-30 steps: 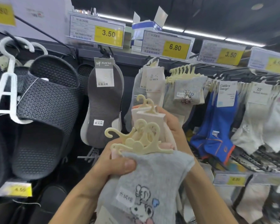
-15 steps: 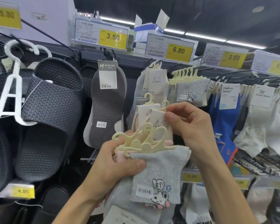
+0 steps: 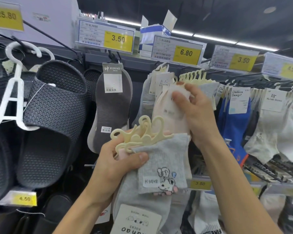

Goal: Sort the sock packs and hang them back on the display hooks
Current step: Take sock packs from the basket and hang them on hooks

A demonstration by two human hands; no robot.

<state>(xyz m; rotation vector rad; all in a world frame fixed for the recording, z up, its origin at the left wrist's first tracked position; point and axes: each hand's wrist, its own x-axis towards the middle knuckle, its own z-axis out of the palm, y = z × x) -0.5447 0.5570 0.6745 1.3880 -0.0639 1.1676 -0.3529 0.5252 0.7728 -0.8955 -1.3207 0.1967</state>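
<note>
My left hand (image 3: 118,162) clutches a bundle of grey sock packs (image 3: 161,168) with a cartoon rabbit, their cream plastic hangers (image 3: 140,134) fanned above my thumb. My right hand (image 3: 193,114) pinches a pale pink sock pack (image 3: 166,112) by its white label and holds it up in front of the display. Behind it, grey sock packs with a white label (image 3: 161,81) hang on one hook. Cream hangers of rabbit socks (image 3: 193,76) crowd the hook beside it.
Dark slippers (image 3: 54,105) on white hangers fill the left. A grey insole pack (image 3: 112,105) hangs in the middle. Blue socks (image 3: 233,119) and white socks (image 3: 269,125) hang at right. Yellow price tags (image 3: 186,53) line the top rail. Lower hooks (image 3: 276,168) jut out at right.
My right hand has lifted the pale pink pack out of the bundle, up and right toward the hooks. The left hand keeps the grey bundle, and the view has shifted slightly.
</note>
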